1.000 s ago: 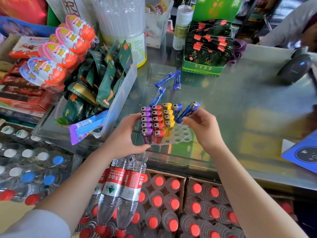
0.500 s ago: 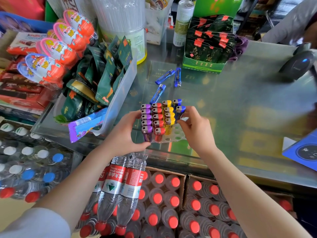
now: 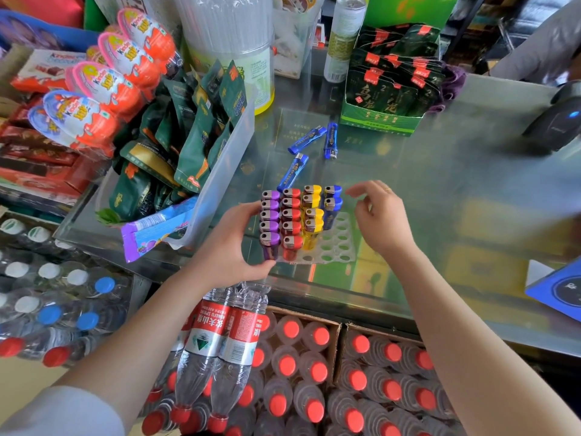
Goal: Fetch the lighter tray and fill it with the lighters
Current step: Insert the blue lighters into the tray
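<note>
A white lighter tray (image 3: 336, 247) with round holes sits on the glass counter. It holds rows of purple (image 3: 270, 215), red (image 3: 290, 215), yellow (image 3: 312, 212) and two blue lighters (image 3: 332, 202); its right side has vacant holes. My left hand (image 3: 232, 247) grips the tray's left side by the purple row. My right hand (image 3: 380, 218) hovers just right of the blue lighters, fingers loosely bent, holding nothing. Three loose blue lighters lie beyond the tray: one (image 3: 293, 173) close to it, two more (image 3: 306, 139) (image 3: 331, 140) farther back.
A clear bin of green snack packets (image 3: 188, 136) stands left of the tray. A green display box of dark sachets (image 3: 390, 89) sits at the back, a scanner (image 3: 556, 121) at far right. Bottled water with red caps (image 3: 292, 372) fills boxes below the counter edge.
My right hand carried a blue lighter to the tray, set it into the blue column, let go and drew back to the right. My left hand stayed on the tray.
</note>
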Motion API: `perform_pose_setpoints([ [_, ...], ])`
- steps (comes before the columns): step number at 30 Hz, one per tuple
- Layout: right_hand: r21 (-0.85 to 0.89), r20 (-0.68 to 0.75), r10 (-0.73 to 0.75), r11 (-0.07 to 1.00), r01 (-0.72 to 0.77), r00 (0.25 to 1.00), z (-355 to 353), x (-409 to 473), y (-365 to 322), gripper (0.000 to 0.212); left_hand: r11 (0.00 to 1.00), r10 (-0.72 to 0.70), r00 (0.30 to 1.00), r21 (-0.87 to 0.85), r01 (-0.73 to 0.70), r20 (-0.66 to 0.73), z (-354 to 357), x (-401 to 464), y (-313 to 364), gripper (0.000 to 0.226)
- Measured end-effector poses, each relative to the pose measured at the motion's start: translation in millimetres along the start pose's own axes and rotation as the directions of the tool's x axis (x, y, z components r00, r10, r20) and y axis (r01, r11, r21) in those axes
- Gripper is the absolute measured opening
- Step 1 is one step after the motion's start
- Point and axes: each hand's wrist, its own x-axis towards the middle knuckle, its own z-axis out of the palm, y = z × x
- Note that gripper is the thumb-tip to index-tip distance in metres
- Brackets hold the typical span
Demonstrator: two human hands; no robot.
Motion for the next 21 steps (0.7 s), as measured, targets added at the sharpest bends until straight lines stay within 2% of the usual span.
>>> perform_pose_setpoints([
  [5, -0.102, -0.013, -0.038, 0.994, 0.036, 0.999, 18, 49, -4, 0.035, 1.0, -0.01, 1.0, -0.029, 0.01, -0.005, 1, 2, -2, 0.062],
  [8, -0.21, 0.075, -0.088, 0.972, 0.102, 0.993, 27, 79, -6, 0.043, 0.999, -0.012, 0.999, -0.041, 0.01, -0.048, -1, 1, 1, 0.07],
  [10, -0.287, 0.158, -0.061, 0.952, 0.104, 0.986, 31, 92, -7, 0.056, 0.999, -0.023, 0.998, -0.028, 0.021, -0.065, -2, 0, 2, 0.072],
  [13, -0.473, 0.225, -0.066, 0.865, 0.168, 0.972, 29, 92, -8, 0.067, 0.998, -0.042, 0.998, -0.044, 0.039, -0.056, 0, 2, -1, 0.07],
  [17, -0.534, 0.186, -0.202, 0.801, 0.272, 0.961, 21, 79, -5, 0.052, 0.998, -0.049, 0.998, -0.051, 0.047, -0.031, 1, 3, -4, 0.069],
  [21, -0.568, 0.243, -0.3, 0.726, 0.386, 0.922, 1, 80, 3, 0.04, 0.998, -0.047, 0.998, -0.032, 0.046, -0.031, -3, 1, 3, 0.071],
])
